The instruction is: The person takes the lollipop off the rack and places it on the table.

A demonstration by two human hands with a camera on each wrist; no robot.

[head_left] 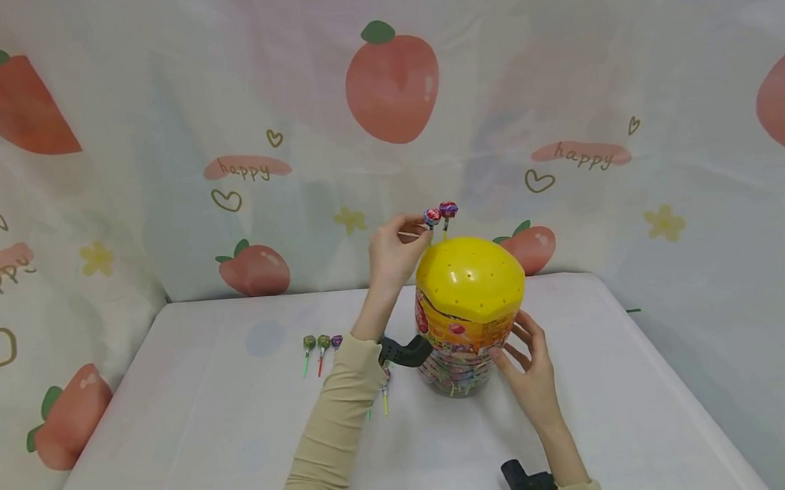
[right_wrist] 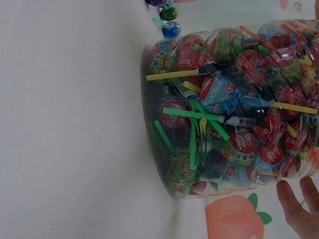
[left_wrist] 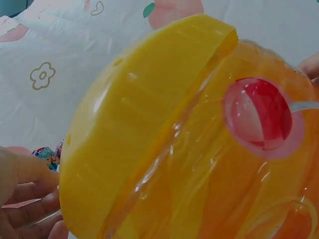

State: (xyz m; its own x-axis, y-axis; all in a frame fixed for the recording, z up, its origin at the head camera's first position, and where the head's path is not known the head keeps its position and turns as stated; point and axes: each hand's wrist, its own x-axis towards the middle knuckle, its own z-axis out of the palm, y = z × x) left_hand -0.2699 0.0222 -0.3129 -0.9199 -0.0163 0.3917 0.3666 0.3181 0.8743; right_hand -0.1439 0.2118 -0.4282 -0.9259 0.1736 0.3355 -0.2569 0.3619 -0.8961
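Note:
A clear jar packed with wrapped lollipops stands on the table, with a yellow domed lid dotted with small holes. At the lid's far left edge my left hand pinches a blue-and-red lollipop; its stick is mostly hidden. Right beside it a purple lollipop stands upright, stick down at the lid. My right hand rests its fingertips against the jar's right side, thumb toward the front and fingers farther back. In the left wrist view the lid covers much of the left fingertips.
Left of the jar, several lollipops lie on the white table, among them a green one and a purple one; my left forearm hides some. A fruit-printed backdrop rises behind and along the sides. Each wrist bears a black camera mount.

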